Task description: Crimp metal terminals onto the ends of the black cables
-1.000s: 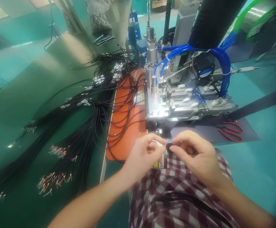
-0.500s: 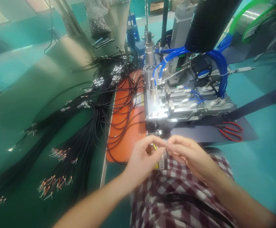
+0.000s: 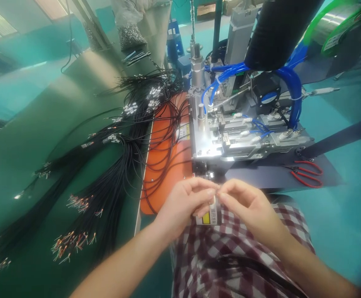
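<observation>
My left hand (image 3: 192, 200) and my right hand (image 3: 245, 199) meet fingertip to fingertip in front of the metal machine (image 3: 206, 145). Both are closed in a pinch. Whatever lies between the fingertips is too small to name; it may be a thin wire end. Just below the fingers shows a label with a yellow patch (image 3: 206, 218) and printed characters. Black cables (image 3: 166, 153) run across the orange plate (image 3: 158, 194) left of the machine, close to my left hand.
Bundles of black cables (image 3: 115, 178) with stripped wire ends (image 3: 71, 244) cover the green table (image 3: 19, 165). Red-handled cutters (image 3: 307, 173) lie on the grey base at right. A bag of small metal parts (image 3: 130, 37) stands behind. A green wire spool (image 3: 335, 27) hangs upper right.
My right hand has turned, its thumb and index finger now pinching at the left fingertips. My left fingers have curled in a little. The view has shifted slightly.
</observation>
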Available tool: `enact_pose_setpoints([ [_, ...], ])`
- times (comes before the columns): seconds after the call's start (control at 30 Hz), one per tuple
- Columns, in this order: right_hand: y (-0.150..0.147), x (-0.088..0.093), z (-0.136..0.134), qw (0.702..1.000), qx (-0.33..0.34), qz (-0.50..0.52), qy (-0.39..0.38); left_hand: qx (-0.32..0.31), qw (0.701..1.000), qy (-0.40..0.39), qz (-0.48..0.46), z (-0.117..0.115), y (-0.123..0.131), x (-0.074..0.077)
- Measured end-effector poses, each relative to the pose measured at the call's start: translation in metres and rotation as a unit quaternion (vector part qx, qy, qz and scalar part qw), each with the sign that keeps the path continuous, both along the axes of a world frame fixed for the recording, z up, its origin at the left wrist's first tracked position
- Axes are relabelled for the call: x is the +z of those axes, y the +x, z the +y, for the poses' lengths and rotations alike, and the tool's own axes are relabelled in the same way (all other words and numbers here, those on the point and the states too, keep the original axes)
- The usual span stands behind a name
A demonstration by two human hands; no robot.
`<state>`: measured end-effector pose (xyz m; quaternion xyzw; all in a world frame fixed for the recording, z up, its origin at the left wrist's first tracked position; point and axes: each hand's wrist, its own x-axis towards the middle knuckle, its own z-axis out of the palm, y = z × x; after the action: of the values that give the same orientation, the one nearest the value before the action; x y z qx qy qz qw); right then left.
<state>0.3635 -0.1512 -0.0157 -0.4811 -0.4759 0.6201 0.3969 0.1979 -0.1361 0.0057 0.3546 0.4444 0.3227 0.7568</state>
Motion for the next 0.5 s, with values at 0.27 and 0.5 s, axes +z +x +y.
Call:
enact_pose_setpoints([
  [0.27, -0.005, -0.003, -0.012, 0.966, -0.015, -0.169, 0.197, 0.039, 0.997, -0.015, 0.06, -0.001, 0.002, 0.0],
  [0.5, -0.003, -0.001, 0.003, 0.975, 0.04, -0.19, 0.108, 0.058, 0.992, 0.02, 0.108, 0.002, 0.001, 0.0],
])
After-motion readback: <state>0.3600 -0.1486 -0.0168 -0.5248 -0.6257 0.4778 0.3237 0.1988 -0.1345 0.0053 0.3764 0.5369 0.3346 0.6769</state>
